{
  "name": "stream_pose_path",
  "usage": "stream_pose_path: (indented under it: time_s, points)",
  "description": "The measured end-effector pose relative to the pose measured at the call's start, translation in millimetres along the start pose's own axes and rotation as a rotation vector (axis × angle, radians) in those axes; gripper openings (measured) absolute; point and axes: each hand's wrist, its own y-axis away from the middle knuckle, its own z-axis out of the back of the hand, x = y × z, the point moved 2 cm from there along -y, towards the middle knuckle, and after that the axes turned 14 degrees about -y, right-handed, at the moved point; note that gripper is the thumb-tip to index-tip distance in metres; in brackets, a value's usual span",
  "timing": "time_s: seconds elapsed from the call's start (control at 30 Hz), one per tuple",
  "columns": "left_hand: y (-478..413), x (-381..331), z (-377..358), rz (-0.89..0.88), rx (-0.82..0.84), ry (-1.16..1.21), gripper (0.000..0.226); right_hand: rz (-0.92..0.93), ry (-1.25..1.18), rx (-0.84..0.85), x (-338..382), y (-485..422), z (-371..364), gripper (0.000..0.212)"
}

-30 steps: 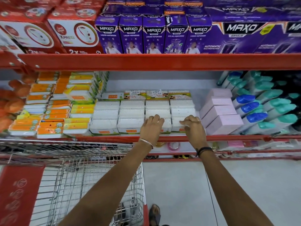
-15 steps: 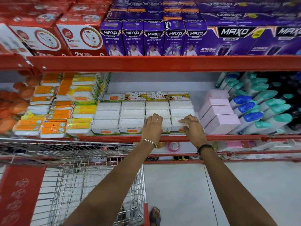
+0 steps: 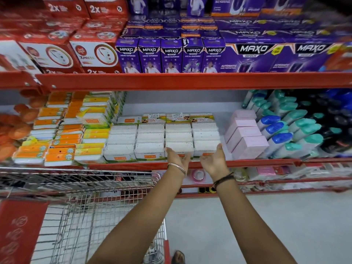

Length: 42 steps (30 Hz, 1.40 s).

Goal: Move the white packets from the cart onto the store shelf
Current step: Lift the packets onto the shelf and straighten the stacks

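Observation:
White packets (image 3: 150, 138) stand in several tidy rows on the middle of the red store shelf (image 3: 133, 165). My left hand (image 3: 176, 157) hovers at the shelf's front edge, palm turned inward, fingers apart, just in front of the third row. My right hand (image 3: 214, 160) is beside it, palm up and open, touching the front corner of the rightmost white packet (image 3: 206, 147). Neither hand holds anything. The wire cart (image 3: 80, 212) stands at lower left; no white packet shows inside it.
Orange and yellow packs (image 3: 57, 134) fill the shelf's left side, pink boxes (image 3: 245, 138) and blue and teal bottles (image 3: 289, 130) the right. Purple and red cartons (image 3: 171, 54) sit on the shelf above. A lower shelf rail and grey floor (image 3: 247, 225) lie below.
Both hands have come off the tops of the front packets and drawn back to the shelf edge, turning palms inward and opening. The camera view has tilted upward.

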Motion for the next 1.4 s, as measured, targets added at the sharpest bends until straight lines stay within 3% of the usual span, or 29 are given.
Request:
stream_pose_path:
  time_s: [0.13,0.33,0.5,0.6,0.9,1.03,1.13,1.17,1.23,1.3,1.37,1.4]
  points:
    - [-5.4,-6.5,-3.4,-0.027,-0.006,-0.033,0.061,-0.024,-0.042,0.029,6.4,4.0,-11.5,0.065]
    - [-4.5,-8.9,14.5,0.033,0.040,-0.028,0.076,-0.044,-0.003,-0.052,-2.4,17.3,-10.2,0.081]
    - [4.5,-39.5,65.1,-0.116,-0.248,-0.077,0.064,-0.139,-0.047,-0.039,-53.4,47.0,-29.5,0.079]
    - [3.8,-71.4,97.5,-0.167,-0.307,-0.011,0.062,-0.256,-0.045,-0.021,-96.9,56.1,-46.5,0.079]
    - [-0.7,-128.6,123.2,-0.225,-0.250,0.072,0.058,-0.307,-0.161,-0.039,-152.7,50.7,-84.2,0.084]
    - [-2.2,-130.4,125.7,-0.206,-0.219,0.070,0.054,-0.278,-0.041,-0.024,-151.2,54.7,-82.8,0.080]
    - [-2.1,-128.7,133.6,-0.245,-0.324,-0.245,0.047,-0.100,0.436,-0.004,-147.4,63.5,-79.1,0.058]
    - [0.8,-129.7,134.5,-0.325,-0.407,-0.427,0.041,0.078,0.653,-0.009,-143.5,64.1,-77.4,0.046]
    - [10.5,-133.5,127.3,-0.693,-0.442,-0.661,0.023,0.544,1.063,0.031,-129.9,62.0,-74.1,0.031]
    - [9.6,-138.0,115.8,-1.075,-0.357,-1.044,0.022,0.864,1.393,0.132,-118.9,49.2,-73.4,0.036]
    - [-8.4,-140.7,108.2,-1.236,-0.313,-1.579,0.036,0.941,1.683,0.238,-112.0,28.2,-74.3,0.053]
    - [-22.5,-143.3,106.3,-1.234,-0.300,-1.774,0.046,0.933,1.824,0.264,-110.0,16.7,-76.1,0.062]
